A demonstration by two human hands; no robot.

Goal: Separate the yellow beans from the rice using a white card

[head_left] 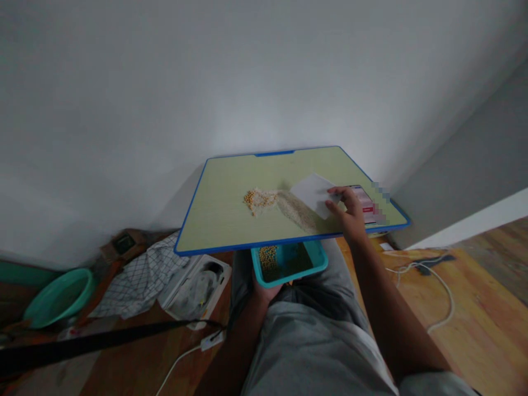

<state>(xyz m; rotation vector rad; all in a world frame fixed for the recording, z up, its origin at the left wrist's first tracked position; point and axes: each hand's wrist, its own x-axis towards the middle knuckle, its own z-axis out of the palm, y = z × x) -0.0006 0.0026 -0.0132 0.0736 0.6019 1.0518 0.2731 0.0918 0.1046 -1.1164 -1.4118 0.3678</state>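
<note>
My right hand (348, 209) pinches the edge of a white card or sheet of paper (313, 192), which is tilted over the table. Just left of the card, a streak of fine pale grain (295, 209) lies on the tabletop (223, 220). At its left end is a small heap of yellow beans or kernels (252, 201). Below the table's near edge, my left hand (266, 291) holds a teal plastic basin (289, 280) over my lap. Yellow kernels (268, 257) and darker, finer grain lie inside it. Most of my left fingers are hidden under the basin.
A flat printed item (363, 203), partly blurred out, lies by my right hand. Left on the floor are an open white box (202, 286), checked cloth (140, 280) and a green basin (61, 300). A white cable (449, 297) curves across the floor at right.
</note>
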